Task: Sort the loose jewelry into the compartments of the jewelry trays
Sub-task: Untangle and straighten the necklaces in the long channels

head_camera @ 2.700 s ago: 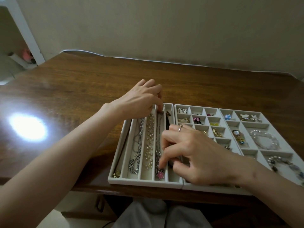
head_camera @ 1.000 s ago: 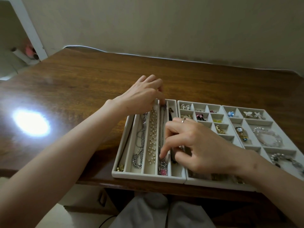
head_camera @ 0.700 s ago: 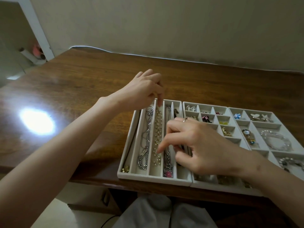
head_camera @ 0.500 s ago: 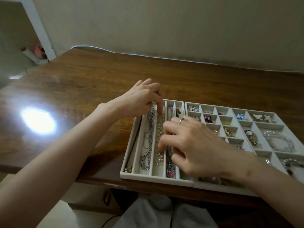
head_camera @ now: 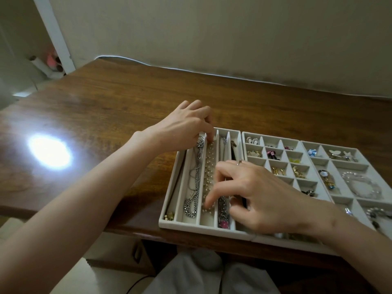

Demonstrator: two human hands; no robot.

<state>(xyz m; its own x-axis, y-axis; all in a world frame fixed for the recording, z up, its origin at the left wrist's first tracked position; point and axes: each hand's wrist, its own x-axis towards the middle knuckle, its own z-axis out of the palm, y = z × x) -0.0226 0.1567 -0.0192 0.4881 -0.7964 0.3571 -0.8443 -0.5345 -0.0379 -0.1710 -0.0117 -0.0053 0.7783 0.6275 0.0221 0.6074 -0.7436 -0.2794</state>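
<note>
Left grip (head_camera: 186,128) pinches the far end of the pearl strand (head_camera: 209,166). The strand runs toward the right grip (head_camera: 261,196) along a tray (head_camera: 180,227) slot on the bench (head_camera: 127,102). The right grip's bent forefinger touches it; any hold there, I cannot tell.

This looks like a room in someone's home: a polished wooden table (head_camera: 110,102) against a plain cream wall (head_camera: 212,28), a white door frame (head_camera: 54,35) far left, felt-lined jewelry trays (head_camera: 242,143) near right.

Pearl necklace (head_camera: 209,166) stretched lengthwise, middle slot of white tray (head_camera: 191,227); silver chain (head_camera: 196,177) beside.
</note>
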